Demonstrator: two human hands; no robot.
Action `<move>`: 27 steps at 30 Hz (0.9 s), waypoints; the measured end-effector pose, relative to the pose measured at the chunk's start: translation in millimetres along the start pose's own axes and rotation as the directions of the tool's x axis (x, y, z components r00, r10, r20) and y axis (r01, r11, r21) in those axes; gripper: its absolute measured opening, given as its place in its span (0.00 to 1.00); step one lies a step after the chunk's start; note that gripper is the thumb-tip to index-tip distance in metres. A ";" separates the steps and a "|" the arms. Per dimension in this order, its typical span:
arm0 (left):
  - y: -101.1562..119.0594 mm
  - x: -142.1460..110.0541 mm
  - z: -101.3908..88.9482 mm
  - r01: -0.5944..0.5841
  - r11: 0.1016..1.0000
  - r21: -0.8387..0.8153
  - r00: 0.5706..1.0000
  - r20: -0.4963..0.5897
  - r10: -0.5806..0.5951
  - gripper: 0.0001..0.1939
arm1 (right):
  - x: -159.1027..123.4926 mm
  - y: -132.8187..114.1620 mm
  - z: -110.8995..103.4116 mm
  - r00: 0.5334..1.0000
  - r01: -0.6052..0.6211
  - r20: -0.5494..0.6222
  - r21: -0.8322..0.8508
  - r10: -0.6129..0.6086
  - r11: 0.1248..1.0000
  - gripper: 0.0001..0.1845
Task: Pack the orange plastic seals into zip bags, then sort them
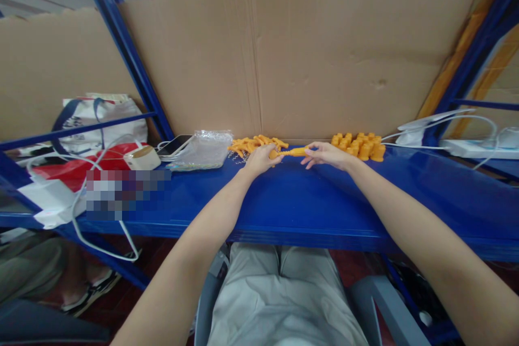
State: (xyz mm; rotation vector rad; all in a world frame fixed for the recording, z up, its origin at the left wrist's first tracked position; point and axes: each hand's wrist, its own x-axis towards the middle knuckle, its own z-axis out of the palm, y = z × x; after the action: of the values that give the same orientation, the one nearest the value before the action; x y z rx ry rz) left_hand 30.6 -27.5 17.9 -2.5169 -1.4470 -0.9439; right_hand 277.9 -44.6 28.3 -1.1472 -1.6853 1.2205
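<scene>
My left hand [261, 159] is closed on one end of a slim yellow-orange plastic piece [297, 152]. The other end sits in a pinch between the thumb and fingers of my right hand [327, 154], whose lower fingers are loosely bent. Whether this is one part or two joined parts I cannot tell. Just behind my left hand lies a heap of orange pieces [253, 144] with small metal bits at its near-left side. To the right of my right hand, several stubby orange pieces [359, 146] stand upright in a close group.
The blue shelf top [308, 200] is backed by a cardboard sheet [324, 54]. Left of the heap are a clear plastic bag [205, 152], a phone [175, 146], white chargers and cables, and a cloth bag [105, 121]. A power strip [478, 148] lies far right. A seated person's leg shows lower left.
</scene>
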 end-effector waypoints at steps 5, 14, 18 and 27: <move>-1.5 0.7 1.4 -0.030 1.000 -0.002 1.000 -0.008 0.030 0.10 | -0.1 -3.6 10.8 0.993 -0.082 -0.092 -0.057 0.076 0.995 0.26; -2.3 1.3 -0.3 -0.004 1.000 -0.003 1.000 -0.006 0.004 0.09 | 3.1 5.4 -8.7 1.000 0.010 0.009 0.071 -0.010 0.997 0.17; 0.7 -0.1 -1.3 -0.026 1.000 0.008 0.999 -0.030 0.027 0.08 | 4.0 6.3 -5.9 1.000 0.008 0.024 0.067 -0.009 0.998 0.10; 1.8 0.4 -1.6 -0.019 1.000 0.023 1.000 -0.021 0.020 0.09 | 5.9 4.8 1.1 0.999 -0.019 -0.037 -0.041 0.017 0.999 0.20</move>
State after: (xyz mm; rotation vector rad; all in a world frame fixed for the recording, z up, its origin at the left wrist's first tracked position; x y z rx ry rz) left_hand 31.5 -28.8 19.8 -2.4920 -1.4168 -0.9426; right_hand 276.1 -38.6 23.8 -1.2049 -1.6832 1.1734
